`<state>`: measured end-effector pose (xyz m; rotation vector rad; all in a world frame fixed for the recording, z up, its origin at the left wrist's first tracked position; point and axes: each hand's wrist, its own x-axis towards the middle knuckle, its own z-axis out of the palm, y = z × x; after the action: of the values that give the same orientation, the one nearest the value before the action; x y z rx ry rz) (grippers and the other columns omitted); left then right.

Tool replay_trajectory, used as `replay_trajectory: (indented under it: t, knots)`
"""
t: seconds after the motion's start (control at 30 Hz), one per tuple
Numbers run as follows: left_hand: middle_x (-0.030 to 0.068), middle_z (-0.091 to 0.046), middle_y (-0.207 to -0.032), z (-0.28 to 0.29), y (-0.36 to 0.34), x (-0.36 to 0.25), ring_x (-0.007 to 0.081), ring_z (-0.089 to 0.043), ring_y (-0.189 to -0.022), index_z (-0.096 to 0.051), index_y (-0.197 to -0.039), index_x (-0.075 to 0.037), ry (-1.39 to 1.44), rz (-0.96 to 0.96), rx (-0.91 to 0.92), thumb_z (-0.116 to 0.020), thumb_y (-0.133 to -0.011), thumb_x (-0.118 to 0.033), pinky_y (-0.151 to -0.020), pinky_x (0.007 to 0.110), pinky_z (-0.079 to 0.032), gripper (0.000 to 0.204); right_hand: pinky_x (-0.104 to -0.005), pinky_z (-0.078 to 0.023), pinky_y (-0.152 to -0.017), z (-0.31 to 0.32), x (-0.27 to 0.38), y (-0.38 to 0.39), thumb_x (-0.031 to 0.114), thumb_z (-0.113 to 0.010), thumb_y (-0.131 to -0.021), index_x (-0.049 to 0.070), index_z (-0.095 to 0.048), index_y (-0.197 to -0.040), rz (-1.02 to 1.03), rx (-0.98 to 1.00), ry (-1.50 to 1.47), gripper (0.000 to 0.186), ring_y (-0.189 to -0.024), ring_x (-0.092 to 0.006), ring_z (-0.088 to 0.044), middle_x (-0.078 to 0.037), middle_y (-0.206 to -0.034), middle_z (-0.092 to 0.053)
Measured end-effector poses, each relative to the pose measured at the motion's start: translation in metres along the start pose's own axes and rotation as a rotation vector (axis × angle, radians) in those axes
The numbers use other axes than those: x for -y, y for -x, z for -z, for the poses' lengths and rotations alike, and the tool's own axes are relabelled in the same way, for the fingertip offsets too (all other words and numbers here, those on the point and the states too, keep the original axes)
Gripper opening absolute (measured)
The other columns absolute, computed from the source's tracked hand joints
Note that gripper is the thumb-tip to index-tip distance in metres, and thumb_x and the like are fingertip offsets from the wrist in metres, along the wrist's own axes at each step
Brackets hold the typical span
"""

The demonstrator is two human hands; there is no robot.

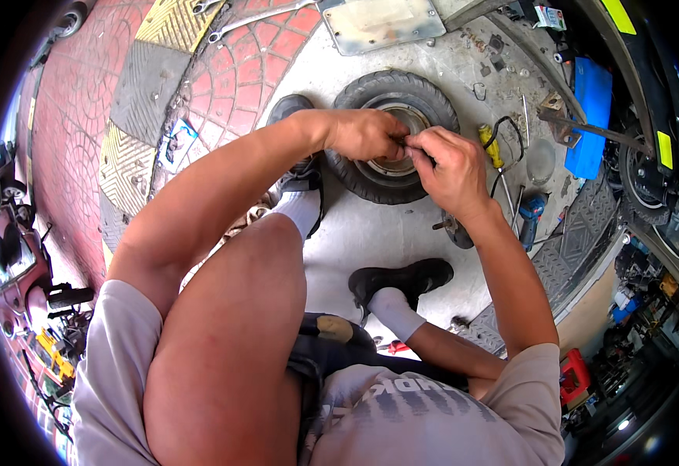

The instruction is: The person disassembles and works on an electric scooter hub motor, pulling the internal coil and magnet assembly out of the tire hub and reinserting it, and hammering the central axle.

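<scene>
A small wheel with a black tyre (360, 183) and a metal rim lies flat on the floor in front of me. Above its hub my left hand (367, 136) and my right hand (450, 165) meet, fingertips pinched close together. Between them is something small and dark, too little to name. Both hands are closed, and they hide part of the rim. Just right of the tyre, below my right wrist, a dark round metal part with a stub (456, 231) rests on the floor.
A yellow-handled screwdriver (491, 146), a black cable and a blue power tool (533, 217) lie to the right. Farther right stands a blue panel (590, 116). Ahead are a metal plate (382, 23) and a long wrench (262, 17). My shoes (402, 281) flank the near floor.
</scene>
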<state>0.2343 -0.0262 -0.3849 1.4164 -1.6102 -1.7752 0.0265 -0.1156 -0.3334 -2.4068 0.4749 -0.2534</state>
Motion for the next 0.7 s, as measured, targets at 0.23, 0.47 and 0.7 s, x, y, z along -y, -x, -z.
replay_trajectory:
  t: [0.23,0.47,0.7]
  knots:
    - [0.0231,-0.073,-0.13,0.021,0.005,-0.01,0.0388,-0.067,-0.126,-0.076,-0.121,-0.005,-0.186,0.116,-0.434,-0.06,-0.095,-0.028,-0.108,0.047,-0.053,0.039,-0.0491,-0.056,-0.072,-0.012,-0.015,-0.007,0.008,-0.076,-0.086,0.008,-0.075,-0.095,-0.178,0.031,0.097,0.009,-0.083,-0.0386,-0.073,-0.011,-0.095,-0.077]
    - [0.0328,-0.068,-0.135,0.021,0.01,0.026,0.0437,-0.065,-0.131,-0.064,-0.137,0.007,-0.115,0.458,-0.76,-0.064,-0.098,-0.059,-0.112,0.047,-0.051,0.077,-0.0531,-0.057,-0.074,-0.043,-0.025,0.003,0.013,-0.078,-0.087,0.011,-0.072,-0.095,-0.251,0.09,0.307,0.01,-0.087,-0.0403,-0.073,-0.011,-0.096,-0.076]
    - [0.035,-0.067,-0.138,0.008,0.002,0.049,0.0415,-0.064,-0.136,-0.058,-0.143,0.015,0.128,0.588,-0.675,-0.065,-0.089,-0.082,-0.115,0.044,-0.049,0.111,-0.0531,-0.057,-0.073,-0.075,-0.033,0.015,0.014,-0.08,-0.084,0.011,-0.068,-0.093,-0.227,0.04,0.383,0.015,-0.083,-0.0397,-0.073,-0.011,-0.092,-0.071]
